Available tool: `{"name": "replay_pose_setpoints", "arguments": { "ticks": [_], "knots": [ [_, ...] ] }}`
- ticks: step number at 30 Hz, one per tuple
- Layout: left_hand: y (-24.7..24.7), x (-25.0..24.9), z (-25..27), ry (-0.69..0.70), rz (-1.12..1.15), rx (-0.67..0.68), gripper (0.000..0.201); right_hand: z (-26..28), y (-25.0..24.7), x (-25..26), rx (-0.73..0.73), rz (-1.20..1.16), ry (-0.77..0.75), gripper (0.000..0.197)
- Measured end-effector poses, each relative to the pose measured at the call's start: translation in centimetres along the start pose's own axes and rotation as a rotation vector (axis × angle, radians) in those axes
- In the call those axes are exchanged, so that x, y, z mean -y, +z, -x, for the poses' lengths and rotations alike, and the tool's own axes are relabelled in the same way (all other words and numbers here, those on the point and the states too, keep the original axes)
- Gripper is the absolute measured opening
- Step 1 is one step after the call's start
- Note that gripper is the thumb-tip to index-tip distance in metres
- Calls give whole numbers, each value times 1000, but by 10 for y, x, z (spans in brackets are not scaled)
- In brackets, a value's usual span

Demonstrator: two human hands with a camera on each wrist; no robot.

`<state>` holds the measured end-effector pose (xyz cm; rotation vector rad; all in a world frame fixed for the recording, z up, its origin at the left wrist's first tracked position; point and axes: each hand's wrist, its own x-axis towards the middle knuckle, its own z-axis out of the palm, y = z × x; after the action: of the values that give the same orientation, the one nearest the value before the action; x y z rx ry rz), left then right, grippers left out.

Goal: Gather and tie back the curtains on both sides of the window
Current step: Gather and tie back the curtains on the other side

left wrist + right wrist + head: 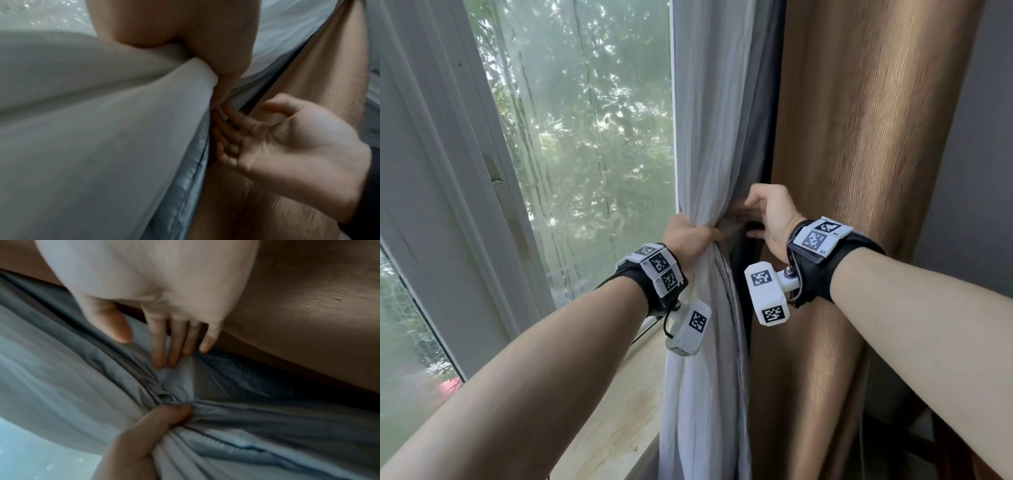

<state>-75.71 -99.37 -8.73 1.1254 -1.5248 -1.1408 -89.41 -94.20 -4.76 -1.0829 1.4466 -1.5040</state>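
Note:
A white sheer curtain (709, 137) with a grey lining (765, 120) hangs at the window's right side, beside a brown curtain (859, 154). My left hand (690, 236) grips the white curtain, bunched into a narrow waist at about sill height. In the left wrist view the left hand (205, 56) clamps the white fabric (102, 129). My right hand (760, 219) is open, its straight fingers pushed into the fold between the grey lining and the brown curtain. The right wrist view shows its fingers (160, 345) touching grey fabric above the left thumb (164, 415).
The window glass (585, 137) with trees behind it fills the left, framed in white (448, 171) with a handle (496, 174). A pale stone sill (613, 411) runs below. A grey wall (979, 171) stands right of the brown curtain.

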Motion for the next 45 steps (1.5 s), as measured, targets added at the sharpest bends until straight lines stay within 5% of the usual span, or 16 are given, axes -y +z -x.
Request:
{"name": "replay_pose_setpoints", "arguments": {
  "ticks": [3,8,10,13,17,20,25,31,35,37,41,45],
  "knots": [
    [-5,-1,-2,-22,-11,17,18,-17,-10,-8,-160,97,-3,41],
    [-7,-2,1,-35,38,83,30,-28,-5,-26,-63,137,99,83],
    [-8,-1,1,-36,66,93,31,-34,-2,-32,-20,109,99,76],
    [-14,2,-1,-8,67,107,26,-36,2,-30,32,128,28,40],
    [-17,1,-2,47,19,105,39,-40,9,-29,-3,106,-64,31],
    [-15,0,0,93,53,104,46,-35,18,-26,24,129,-78,7],
    [-22,-1,-9,49,-30,112,39,-27,20,-17,240,18,41,15],
    [-22,4,-21,-24,-79,77,35,-40,7,-8,-67,43,-13,5],
    [-21,4,-22,-22,-57,158,42,-48,0,-13,-152,114,38,80],
    [-20,3,-20,-30,-53,196,47,-55,0,-21,-95,94,82,100],
    [-16,3,-19,-27,-49,199,32,-77,4,-38,-10,42,141,110],
    [-14,6,-21,-9,-55,176,30,-62,17,-30,11,44,67,77]
  ]
}}
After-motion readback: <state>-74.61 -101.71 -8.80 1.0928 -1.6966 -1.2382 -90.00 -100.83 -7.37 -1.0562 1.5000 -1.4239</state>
